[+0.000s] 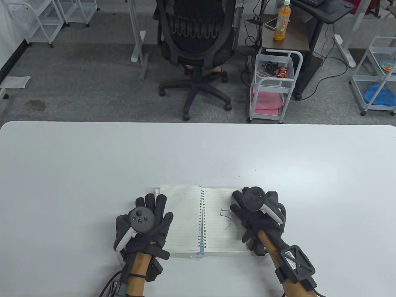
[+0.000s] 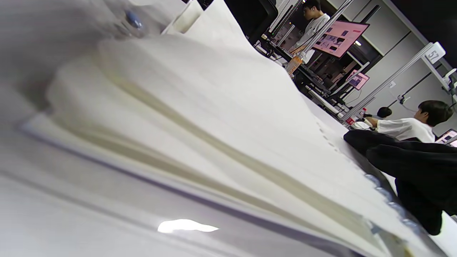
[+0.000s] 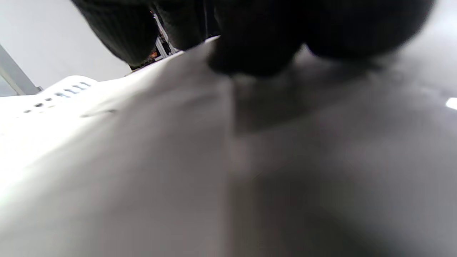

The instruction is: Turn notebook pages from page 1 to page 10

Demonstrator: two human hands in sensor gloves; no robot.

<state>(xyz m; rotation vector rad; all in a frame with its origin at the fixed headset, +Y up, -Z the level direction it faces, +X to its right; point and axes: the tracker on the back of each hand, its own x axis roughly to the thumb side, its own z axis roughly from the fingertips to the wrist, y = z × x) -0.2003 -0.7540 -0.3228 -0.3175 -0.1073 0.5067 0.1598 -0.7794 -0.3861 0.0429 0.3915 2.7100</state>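
Observation:
A spiral notebook (image 1: pixel 191 216) lies open near the table's front edge. Its right page (image 1: pixel 221 216) carries a handwritten "5". My left hand (image 1: pixel 148 222) rests flat, fingers spread, on the outer part of the left page. My right hand (image 1: pixel 253 213) rests on the outer edge of the right page, fingers on the paper; whether it pinches a sheet is hidden. The left wrist view shows the notebook's stacked page edges (image 2: pixel 221 150) close up and the right hand (image 2: pixel 410 167) beyond. In the right wrist view the fingertips (image 3: pixel 257 46) press on the paper (image 3: pixel 142 150).
The white table (image 1: pixel 92 173) stretches wide around the notebook. Beyond its far edge stand an office chair (image 1: pixel 198 46), a small white cart (image 1: pixel 273 89) and a side table with an orange bottle (image 1: pixel 282 21).

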